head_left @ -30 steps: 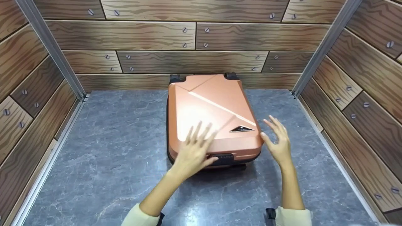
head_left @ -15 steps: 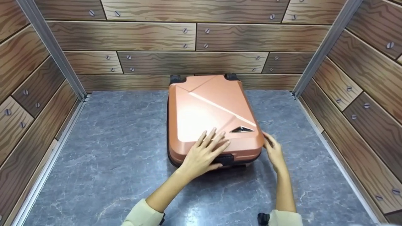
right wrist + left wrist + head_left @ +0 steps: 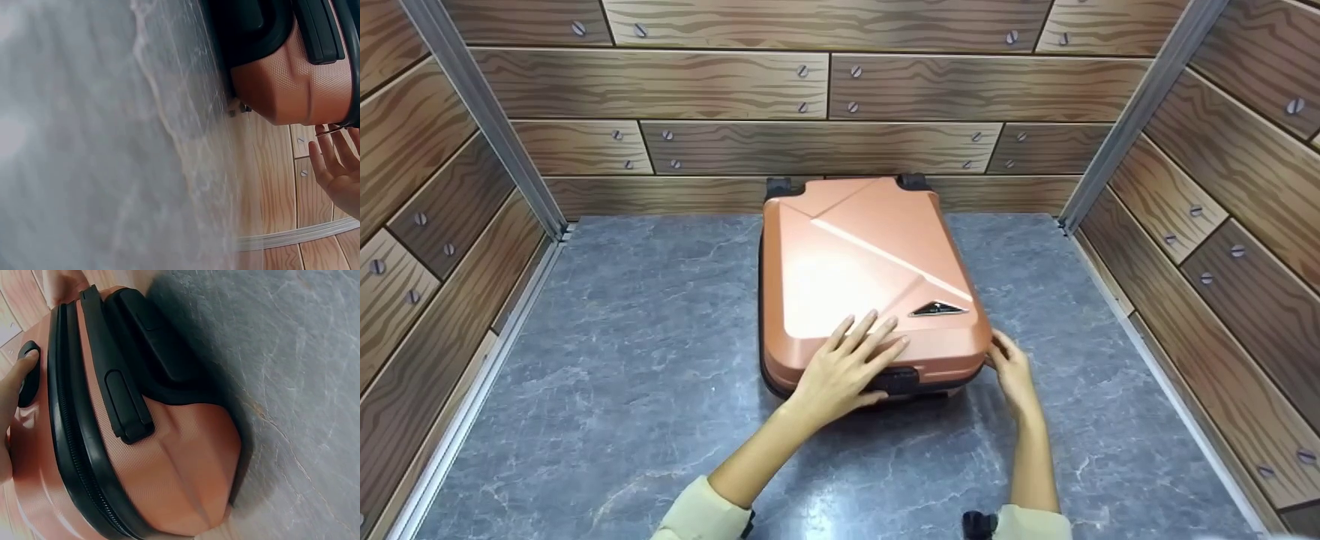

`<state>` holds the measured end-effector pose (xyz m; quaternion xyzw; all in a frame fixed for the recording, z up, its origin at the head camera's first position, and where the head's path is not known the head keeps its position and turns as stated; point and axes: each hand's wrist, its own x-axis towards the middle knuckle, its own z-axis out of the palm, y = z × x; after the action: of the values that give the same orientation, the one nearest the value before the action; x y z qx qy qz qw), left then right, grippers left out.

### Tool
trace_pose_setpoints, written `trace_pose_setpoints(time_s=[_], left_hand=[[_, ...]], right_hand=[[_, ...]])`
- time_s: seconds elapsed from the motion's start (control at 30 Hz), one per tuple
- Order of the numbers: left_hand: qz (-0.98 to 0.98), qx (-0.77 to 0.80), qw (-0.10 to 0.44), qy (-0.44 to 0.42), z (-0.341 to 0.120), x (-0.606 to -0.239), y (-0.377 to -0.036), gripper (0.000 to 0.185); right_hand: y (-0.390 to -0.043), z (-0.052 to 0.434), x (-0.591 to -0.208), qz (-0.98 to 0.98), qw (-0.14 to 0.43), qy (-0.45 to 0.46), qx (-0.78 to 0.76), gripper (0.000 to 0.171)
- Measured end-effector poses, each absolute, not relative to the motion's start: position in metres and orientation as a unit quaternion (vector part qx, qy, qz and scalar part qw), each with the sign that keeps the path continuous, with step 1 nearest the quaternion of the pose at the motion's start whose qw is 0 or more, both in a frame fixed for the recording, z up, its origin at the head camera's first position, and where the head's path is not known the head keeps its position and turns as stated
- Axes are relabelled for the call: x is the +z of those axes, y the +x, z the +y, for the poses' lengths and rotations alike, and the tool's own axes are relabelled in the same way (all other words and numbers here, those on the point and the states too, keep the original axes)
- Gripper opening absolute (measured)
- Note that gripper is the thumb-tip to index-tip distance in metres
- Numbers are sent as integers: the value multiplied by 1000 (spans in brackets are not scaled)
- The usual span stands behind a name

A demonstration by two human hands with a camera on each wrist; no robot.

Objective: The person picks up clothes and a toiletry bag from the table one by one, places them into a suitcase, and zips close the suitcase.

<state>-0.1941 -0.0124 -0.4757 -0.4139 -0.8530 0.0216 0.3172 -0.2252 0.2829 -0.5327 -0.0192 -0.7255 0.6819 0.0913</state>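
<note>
An orange hard-shell suitcase [image 3: 870, 247] lies flat, wheels toward the back wall. My left hand [image 3: 840, 375] rests spread on its front edge, the thumb by the black lock [image 3: 29, 377]. At the front right corner my right hand [image 3: 1011, 371] has its fingers bent in to the side of the case. The right wrist view shows that hand's fingers at a thin metal zipper pull [image 3: 328, 131], the thumb out of frame. A black zipper [image 3: 84, 455] runs round the case, with a black carry handle [image 3: 121, 382] below it on the front end.
The case lies on a grey marbled floor [image 3: 622, 337]. Wood-pattern panels [image 3: 735, 82] stand behind it and on both sides, with metal strips [image 3: 502, 142] at the corners. Black wheels [image 3: 911, 182] sit at the back end of the case.
My left hand has come down onto the lid's front edge. The right hand has moved in to the case's right side, then slightly toward its front corner. The suitcase stays in place.
</note>
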Motion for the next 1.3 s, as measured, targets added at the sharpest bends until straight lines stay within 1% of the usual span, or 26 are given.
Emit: trace_pose_setpoints(time_s=[0.17,0.43,0.63,0.73,0.9,1.13,1.3], left_hand=[[-849,16,323,-418,-14,-476,-194,90],[-852,20,311,-420,-15,-475,-194,90],[-851,13,312,-422,-16,-474,-195,89],[-851,11,312,-422,-16,-474,-196,89],[-848,5,315,-426,-16,-474,-196,89],[-849,-7,310,-427,-18,-474,-195,88],[-859,14,310,-407,-13,-472,-193,91]], right_hand=[[-226,283,-538,-732,103,-28,673,34],[-227,285,-542,-744,137,-26,654,29],[-228,285,-543,-729,145,-29,668,19],[-228,286,-542,-734,160,-41,659,17],[-228,287,-541,-752,180,-56,631,17],[-228,288,-542,-765,200,-45,610,16],[-228,288,-541,-766,209,-31,608,15]])
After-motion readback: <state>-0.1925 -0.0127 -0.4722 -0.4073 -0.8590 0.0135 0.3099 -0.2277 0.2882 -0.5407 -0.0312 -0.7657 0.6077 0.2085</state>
